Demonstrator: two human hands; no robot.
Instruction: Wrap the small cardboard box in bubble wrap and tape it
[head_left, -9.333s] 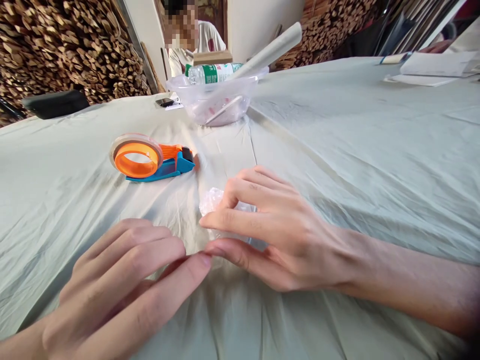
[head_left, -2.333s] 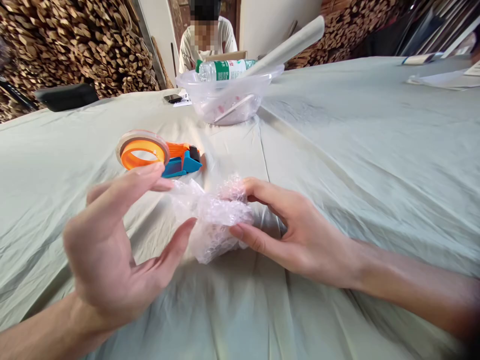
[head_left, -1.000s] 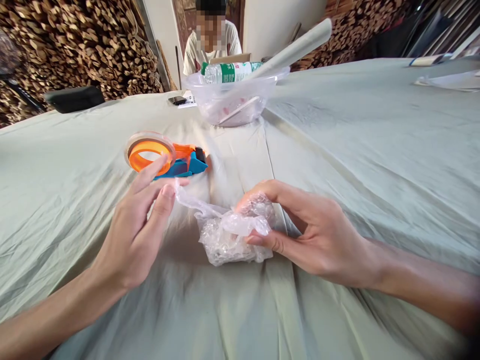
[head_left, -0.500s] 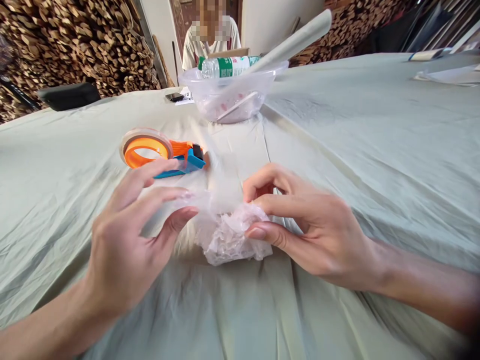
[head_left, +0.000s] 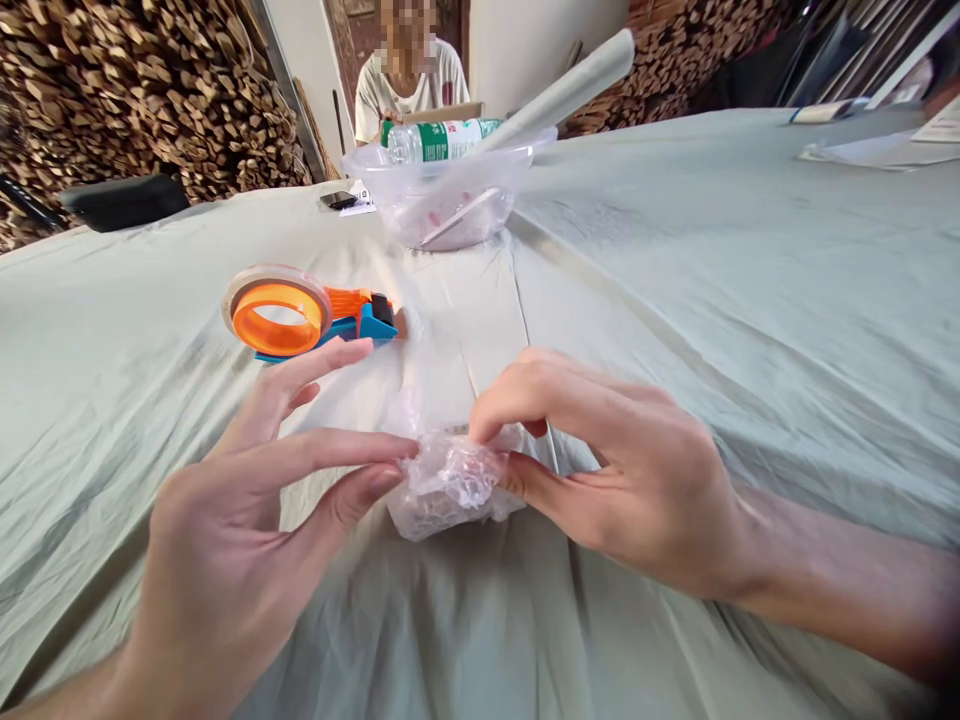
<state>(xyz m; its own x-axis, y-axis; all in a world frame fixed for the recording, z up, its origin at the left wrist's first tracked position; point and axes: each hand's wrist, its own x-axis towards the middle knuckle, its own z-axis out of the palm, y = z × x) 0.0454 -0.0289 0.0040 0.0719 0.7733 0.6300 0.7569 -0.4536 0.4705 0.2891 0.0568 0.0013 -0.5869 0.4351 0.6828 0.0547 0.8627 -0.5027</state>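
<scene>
A crumpled piece of clear bubble wrap (head_left: pixel 442 500) lies bunched on the cloth in front of me; whether anything is wrapped inside cannot be made out. My left hand (head_left: pixel 262 500) pinches its left edge between thumb and index finger, the other fingers raised apart. From the right side, my right hand (head_left: pixel 622 460) grips the wrap with its thumb and bent fingers. Just beyond my left fingertips lies a tape dispenser (head_left: pixel 345 325), orange and blue, carrying a roll of clear tape (head_left: pixel 277 310).
A clear plastic basin (head_left: pixel 450 190) stands farther back, holding a green-labelled bottle (head_left: pixel 442 142) and a long white roll (head_left: pixel 562 90). A black case (head_left: pixel 124 200) and a phone (head_left: pixel 338 200) lie at the left. A person (head_left: pixel 409 85) sits across the table.
My left thumb and index finger have closed onto the bubble wrap's left edge. My right fingers have curled down over its top. The whole view has shifted slightly.
</scene>
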